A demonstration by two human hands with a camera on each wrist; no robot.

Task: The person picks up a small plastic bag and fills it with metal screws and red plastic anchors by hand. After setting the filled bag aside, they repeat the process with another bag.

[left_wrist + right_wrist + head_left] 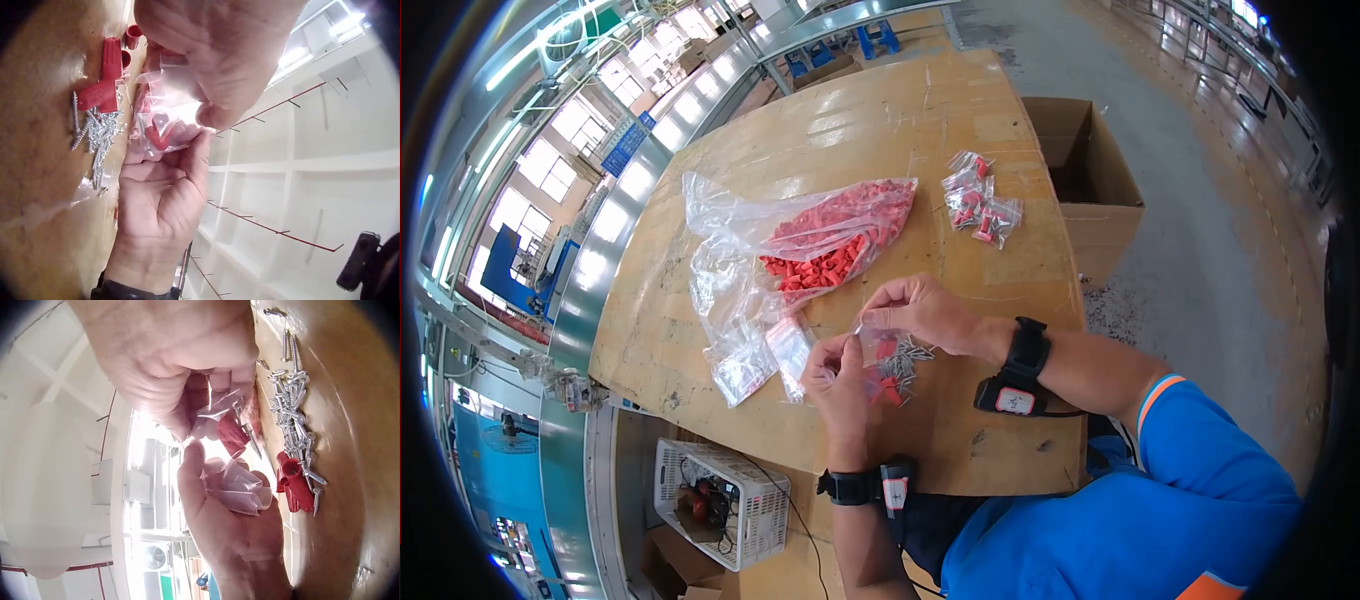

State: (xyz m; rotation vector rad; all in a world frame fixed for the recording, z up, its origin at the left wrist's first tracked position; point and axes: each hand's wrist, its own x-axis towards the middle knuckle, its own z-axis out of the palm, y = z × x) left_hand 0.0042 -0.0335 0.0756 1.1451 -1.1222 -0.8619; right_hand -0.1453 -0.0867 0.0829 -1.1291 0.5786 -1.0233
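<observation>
Together, fingers (199, 156) pinching filmy bag (166, 128), tubular plugs (299, 492) beside threaded screws (291, 409)

Now pinching a small crinkled clear plastic bag (169, 112) by its edge, near loose silver metal screws (290, 412), showing a red plastic plug (161, 137) through it, pointed silver screw (253, 440) right alongside!

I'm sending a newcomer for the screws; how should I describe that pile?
On the large tan table, find the left hand and right hand holding a small clear plastic bag. Close to them lies the screw pile: loose, slim, silvery metal, unlike the chunky, hollow red pieces beside it.
</observation>
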